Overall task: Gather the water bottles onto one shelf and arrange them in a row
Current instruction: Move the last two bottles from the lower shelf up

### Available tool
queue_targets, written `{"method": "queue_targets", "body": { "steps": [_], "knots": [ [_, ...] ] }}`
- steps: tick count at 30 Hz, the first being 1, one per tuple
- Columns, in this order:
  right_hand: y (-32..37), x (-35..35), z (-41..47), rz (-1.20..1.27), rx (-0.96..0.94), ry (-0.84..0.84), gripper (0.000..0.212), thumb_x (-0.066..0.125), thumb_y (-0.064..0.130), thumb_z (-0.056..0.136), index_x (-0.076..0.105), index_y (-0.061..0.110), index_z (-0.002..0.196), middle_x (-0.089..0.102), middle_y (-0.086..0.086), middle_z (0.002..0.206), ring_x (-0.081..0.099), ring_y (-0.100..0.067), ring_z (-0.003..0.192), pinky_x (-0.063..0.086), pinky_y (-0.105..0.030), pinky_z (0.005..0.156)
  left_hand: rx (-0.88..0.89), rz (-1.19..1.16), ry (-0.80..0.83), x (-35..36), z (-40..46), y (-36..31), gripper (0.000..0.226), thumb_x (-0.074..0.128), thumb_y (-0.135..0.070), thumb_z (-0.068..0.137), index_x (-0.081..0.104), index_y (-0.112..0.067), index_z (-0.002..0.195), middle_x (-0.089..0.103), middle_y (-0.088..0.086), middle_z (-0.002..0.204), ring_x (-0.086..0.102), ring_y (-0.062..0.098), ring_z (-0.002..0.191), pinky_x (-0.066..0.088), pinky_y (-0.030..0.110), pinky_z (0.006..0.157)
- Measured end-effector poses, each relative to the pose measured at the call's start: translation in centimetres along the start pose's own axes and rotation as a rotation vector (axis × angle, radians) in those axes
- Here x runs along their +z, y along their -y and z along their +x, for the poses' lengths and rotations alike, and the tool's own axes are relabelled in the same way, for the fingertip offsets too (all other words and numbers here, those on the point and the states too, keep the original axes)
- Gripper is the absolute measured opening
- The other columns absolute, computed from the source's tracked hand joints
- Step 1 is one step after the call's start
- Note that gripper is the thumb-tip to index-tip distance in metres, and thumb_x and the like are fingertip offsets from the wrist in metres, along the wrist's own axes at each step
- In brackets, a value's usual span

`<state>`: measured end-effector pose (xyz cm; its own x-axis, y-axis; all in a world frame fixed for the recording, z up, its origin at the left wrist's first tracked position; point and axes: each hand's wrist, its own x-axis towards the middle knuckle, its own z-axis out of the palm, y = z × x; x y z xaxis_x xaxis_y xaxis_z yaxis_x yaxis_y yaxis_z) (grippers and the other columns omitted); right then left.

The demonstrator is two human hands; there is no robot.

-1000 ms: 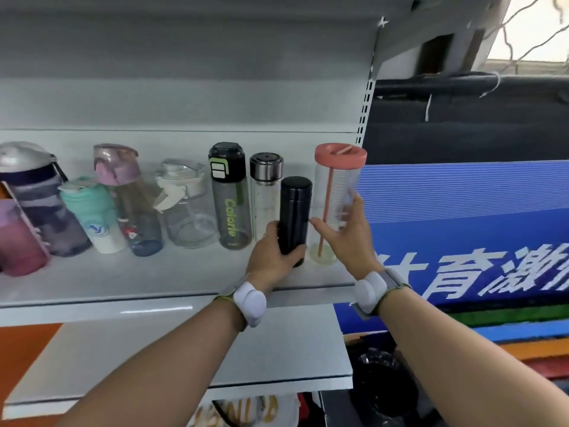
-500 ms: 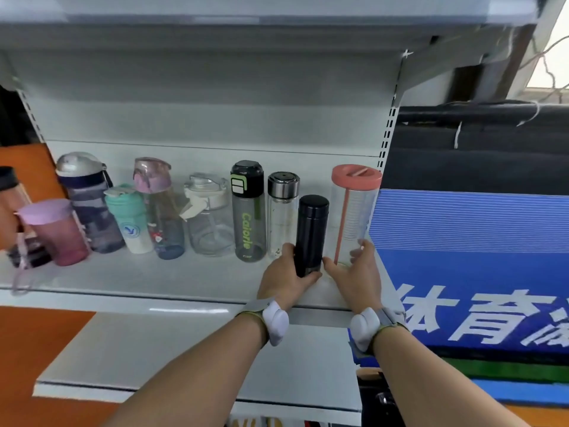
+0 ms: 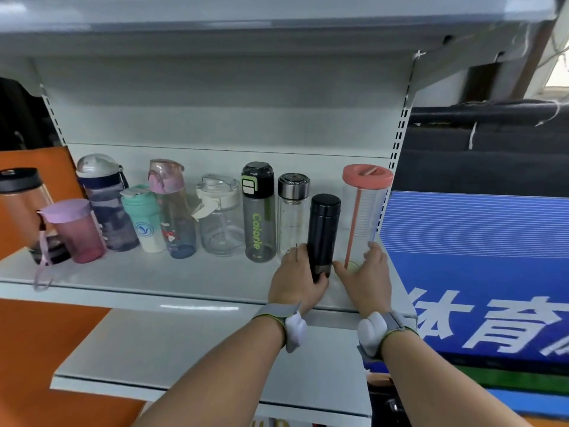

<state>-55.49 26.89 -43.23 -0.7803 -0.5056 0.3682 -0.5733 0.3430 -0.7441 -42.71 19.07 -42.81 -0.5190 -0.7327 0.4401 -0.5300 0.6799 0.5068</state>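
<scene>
From the head camera we see a grey metal shelf point(image 3: 154, 282) carrying a row of upright water bottles. Our left hand point(image 3: 297, 280) wraps its fingers around the base of a slim black cylindrical flask point(image 3: 324, 232), which stands near the shelf's right end, slightly forward of the row. Our right hand point(image 3: 366, 277) cups the bottom of a tall clear ribbed tumbler with a coral lid and straw point(image 3: 365, 211), fingers curled against its wall; it stands at the right end, just beside the flask.

Leftward along the back stand a clear glass bottle with a steel cap point(image 3: 292, 211), a smoky grey bottle lettered "Calorie" point(image 3: 258, 214), a squat clear bottle with a white flip lid point(image 3: 220, 215), a clear bottle with a pink lid point(image 3: 172, 211), a mint-lidded white cup point(image 3: 144, 220), a dark-banded bottle with a grey cap point(image 3: 106, 204), a pink cup with a lilac lid point(image 3: 77, 231) and, at the left edge, a black-lidded clear tumbler point(image 3: 23, 198).
</scene>
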Motion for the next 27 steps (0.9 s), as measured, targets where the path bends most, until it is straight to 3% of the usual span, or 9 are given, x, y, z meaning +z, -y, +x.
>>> {"method": "queue_targets", "body": {
  "steps": [6,10,15,19,22,27],
  "knots": [
    [-0.1,0.1,0.2,-0.001,0.005,0.02,0.093,0.079,0.044,0.075,0.029,0.011,0.146,0.047,-0.011,0.134,0.048,-0.028,0.124,0.046,-0.042,0.097,0.014,-0.007,0.03,0.2,0.4,0.4,0.053,0.058,-0.041,0.088,0.044,-0.017,0.132,0.061,0.006,0.115,0.058,0.027,0.106,0.05,0.038,0.085],
    [-0.1,0.0,0.1,0.0,0.001,0.021,0.098,0.079,0.044,0.074,0.025,0.009,0.148,0.044,-0.012,0.137,0.045,-0.03,0.127,0.045,-0.043,0.1,-0.022,-0.034,0.056,-0.1,0.3,0.3,0.052,0.06,-0.041,0.088,0.042,-0.019,0.132,0.063,0.005,0.117,0.06,0.026,0.105,0.05,0.036,0.081],
    [0.2,-0.7,-0.4,0.071,-0.061,-0.096,0.099,0.082,0.043,0.074,0.027,0.005,0.148,0.036,-0.016,0.14,0.034,-0.031,0.132,0.037,-0.045,0.109,-0.095,-0.116,0.071,-1.8,-0.8,1.0,0.058,0.056,-0.041,0.091,0.038,-0.018,0.141,0.059,0.003,0.125,0.058,0.024,0.112,0.049,0.036,0.089],
    [1.3,-0.8,-1.5,0.105,-0.114,-0.264,0.075,0.076,0.048,0.075,0.046,-0.002,0.121,0.045,-0.017,0.116,0.042,-0.034,0.111,0.041,-0.05,0.099,-0.077,-0.016,-0.005,-4.3,-1.6,3.6,0.037,0.055,-0.035,0.092,0.052,-0.017,0.123,0.064,0.002,0.11,0.061,0.025,0.1,0.049,0.034,0.08],
    [2.9,-0.1,-2.7,0.151,-0.238,-0.341,0.065,0.064,0.056,0.076,0.047,0.002,0.107,0.046,-0.016,0.103,0.042,-0.033,0.1,0.043,-0.05,0.088,-0.128,-0.003,-0.121,-6.5,-1.5,5.6,0.025,0.059,-0.03,0.088,0.06,-0.013,0.105,0.065,0.007,0.1,0.061,0.029,0.094,0.049,0.035,0.076],
    [8.6,1.8,-5.0,0.179,-0.433,-0.274,0.048,0.077,0.026,0.07,0.05,0.003,0.102,0.047,-0.014,0.099,0.046,-0.028,0.091,0.043,-0.036,0.077,-0.282,-0.021,-0.215,-10.4,-0.9,8.2,0.027,0.061,-0.028,0.088,0.061,-0.014,0.11,0.065,0.005,0.113,0.062,0.028,0.102,0.05,0.034,0.084]
  ]
}}
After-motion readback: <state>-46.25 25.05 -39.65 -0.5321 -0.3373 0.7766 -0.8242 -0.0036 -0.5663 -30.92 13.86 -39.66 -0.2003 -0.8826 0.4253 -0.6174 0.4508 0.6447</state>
